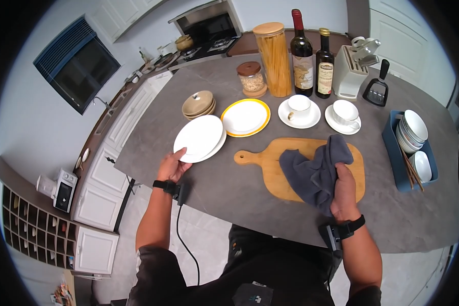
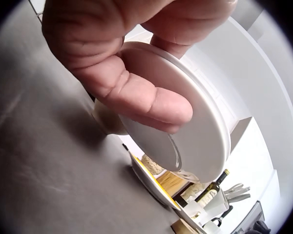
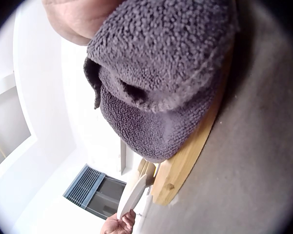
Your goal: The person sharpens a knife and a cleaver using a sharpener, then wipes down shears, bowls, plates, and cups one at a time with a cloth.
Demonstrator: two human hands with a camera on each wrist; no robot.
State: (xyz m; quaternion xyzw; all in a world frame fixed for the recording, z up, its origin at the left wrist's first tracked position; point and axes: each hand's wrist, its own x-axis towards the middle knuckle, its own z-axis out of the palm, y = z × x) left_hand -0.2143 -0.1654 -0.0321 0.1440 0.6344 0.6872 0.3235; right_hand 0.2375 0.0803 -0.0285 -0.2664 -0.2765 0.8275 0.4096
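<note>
My left hand [image 1: 173, 166] grips white plates [image 1: 199, 136] at their near edge, thumb on the upper face. A second rim shows under the top plate. In the left wrist view, curled fingers [image 2: 151, 105] lie against the underside of the white plate [image 2: 195, 126], which is tilted over the table. My right hand [image 1: 345, 191] holds a bunched dark grey towel [image 1: 313, 173] over the wooden cutting board [image 1: 273, 176]. The towel [image 3: 156, 63] fills much of the right wrist view and hides most of that hand's fingers.
Beyond the plates stand stacked brown bowls [image 1: 198, 103] and a yellow-rimmed plate [image 1: 246, 118]. Two white cups on saucers [image 1: 311, 120] sit behind the board. Farther back are a pasta jar [image 1: 274, 64], bottles [image 1: 302, 61] and a knife block [image 1: 349, 74]. A blue basket [image 1: 392, 148] holds bowls at right.
</note>
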